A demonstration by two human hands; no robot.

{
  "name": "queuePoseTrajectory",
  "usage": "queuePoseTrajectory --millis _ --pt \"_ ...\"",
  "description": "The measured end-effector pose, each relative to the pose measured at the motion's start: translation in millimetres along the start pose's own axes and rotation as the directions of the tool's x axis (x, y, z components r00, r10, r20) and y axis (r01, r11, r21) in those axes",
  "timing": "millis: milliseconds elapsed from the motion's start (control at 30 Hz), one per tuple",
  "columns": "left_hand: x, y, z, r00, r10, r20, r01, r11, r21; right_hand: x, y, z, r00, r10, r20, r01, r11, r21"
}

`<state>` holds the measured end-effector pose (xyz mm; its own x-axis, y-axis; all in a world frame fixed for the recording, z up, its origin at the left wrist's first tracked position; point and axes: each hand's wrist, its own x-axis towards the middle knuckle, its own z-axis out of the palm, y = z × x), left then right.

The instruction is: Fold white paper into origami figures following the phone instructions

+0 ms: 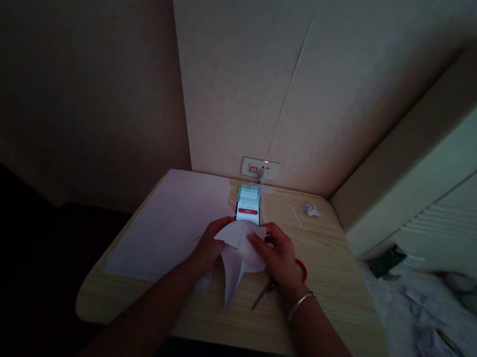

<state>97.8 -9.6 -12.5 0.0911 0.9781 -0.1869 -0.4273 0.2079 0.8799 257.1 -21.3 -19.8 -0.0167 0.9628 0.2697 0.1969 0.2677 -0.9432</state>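
Between my two hands is a piece of white paper (234, 257), curved and folded, with a pointed strip hanging down toward the table. My left hand (210, 244) pinches its left edge. On the right side, my right hand (274, 251) grips the paper with the thumb on top. A pair of scissors (263, 293) with red handles lies on the table, partly hidden under my right hand and wrist. Just beyond the paper, a phone (249, 204) with a lit screen rests against the wall side, its lower end covered by the paper.
A large white sheet (171, 222) covers the left of the wooden table (337, 298). A crumpled paper scrap (312, 209) and a thin paper strip (296, 217) lie at the back right. A wall socket (259, 168) with a plug sits behind the phone.
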Motion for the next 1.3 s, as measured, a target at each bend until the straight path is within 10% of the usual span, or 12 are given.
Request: queuePoseTrajectory --millis 567,1300 --pt "4 5 -2.9 0.972 0.168 0.162 -0.189 0.975 0.119 -2 -6 -4 0.976 -0.02 0.215 -0.009 0.991 0.134" --pt "6 3 -7.2 0.946 0.187 0.266 -0.256 0.932 0.256 3 -5 -5 0.995 0.046 0.087 -0.052 0.996 0.071"
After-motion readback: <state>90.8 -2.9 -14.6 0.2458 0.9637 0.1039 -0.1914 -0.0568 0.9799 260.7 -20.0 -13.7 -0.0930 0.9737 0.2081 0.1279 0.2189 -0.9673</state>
